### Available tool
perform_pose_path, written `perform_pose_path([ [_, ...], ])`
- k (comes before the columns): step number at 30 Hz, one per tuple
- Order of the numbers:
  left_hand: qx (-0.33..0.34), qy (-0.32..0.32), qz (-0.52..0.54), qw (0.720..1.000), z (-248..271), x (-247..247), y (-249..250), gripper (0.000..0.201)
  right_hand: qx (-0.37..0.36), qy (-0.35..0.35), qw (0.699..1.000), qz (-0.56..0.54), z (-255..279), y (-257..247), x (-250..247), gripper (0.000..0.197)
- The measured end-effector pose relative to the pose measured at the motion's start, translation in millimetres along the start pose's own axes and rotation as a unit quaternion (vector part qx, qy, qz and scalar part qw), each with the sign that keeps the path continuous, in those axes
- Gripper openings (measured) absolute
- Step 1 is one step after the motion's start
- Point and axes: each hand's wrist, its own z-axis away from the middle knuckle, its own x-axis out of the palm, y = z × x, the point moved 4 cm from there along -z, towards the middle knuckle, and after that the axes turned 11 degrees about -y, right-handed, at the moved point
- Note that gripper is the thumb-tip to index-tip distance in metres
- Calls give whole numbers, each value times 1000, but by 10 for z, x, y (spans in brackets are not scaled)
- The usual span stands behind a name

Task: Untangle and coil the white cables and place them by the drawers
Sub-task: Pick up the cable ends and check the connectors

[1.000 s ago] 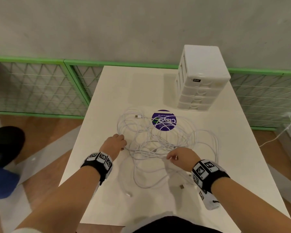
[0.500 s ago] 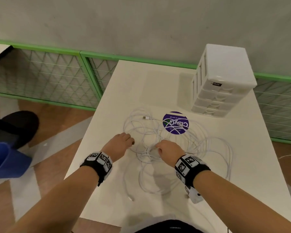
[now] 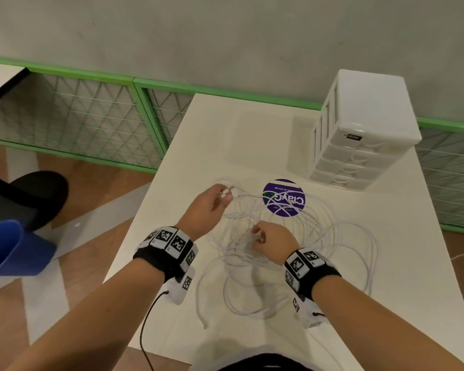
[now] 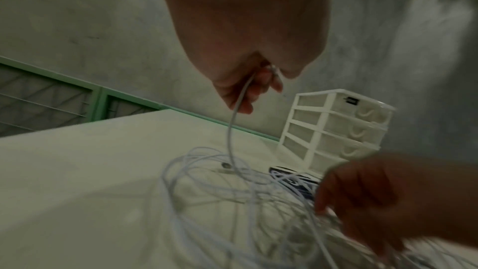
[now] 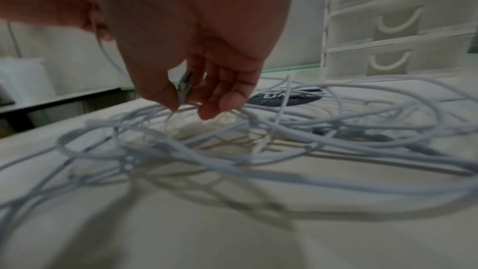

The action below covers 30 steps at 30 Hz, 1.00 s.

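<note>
My left hand (image 3: 212,207) pinches one cable end, my right hand (image 3: 272,241) another plug; pulling now could tighten the white cables (image 3: 292,247) into knots.

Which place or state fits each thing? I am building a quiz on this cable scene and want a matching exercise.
Things:
1. left hand
2. right hand
3. white drawer unit
4. purple round sticker

Places or states:
A. flat on the table under cable loops
B. far right corner of the table
C. raised, pinching a cable end
D. low in the tangle, pinching a connector

Pairs: 1-C, 2-D, 3-B, 4-A
</note>
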Motion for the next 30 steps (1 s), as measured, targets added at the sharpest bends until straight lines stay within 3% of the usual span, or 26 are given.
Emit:
perform_pose_path([
  [3, 1, -43, 1, 999, -81, 250, 39, 17, -57, 92, 989, -100, 101, -42, -209, 18],
  [6, -7, -56, 57, 997, -107, 412, 83, 16, -92, 172, 959, -204, 192, -179, -439, 17],
  [9, -13, -93, 163, 982, -97, 497, 133, 16, -122, 199, 921, -311, 249, -315, -635, 22],
  [11, -25, -111, 180, 977, -88, 515, 121, 16, -137, 212, 902, -351, 244, -341, -744, 26],
  [14, -41, -60, 159, 985, -73, 437, 56, 11, -142, 212, 897, -360, 148, -307, -839, 19],
  [17, -71, 10, 171, 983, -43, 293, -50, 21, -103, 210, 933, -275, -94, -230, -877, 13],
  [19, -94, 40, 199, 975, -11, 199, -114, 21, -79, 170, 971, -149, -334, -211, -852, 15],
  [21, -107, 55, 213, 970, 25, 127, -166, 20, -68, 130, 988, -40, -570, -216, -803, 21],
  [26, -135, 76, 228, 961, 82, 33, -279, 18, -10, 2, 985, 170, -984, -199, -614, 36],
  [30, -134, 70, 242, 958, 19, 28, -225, 20, 24, -24, 952, 304, -1017, -190, -513, 25],
])
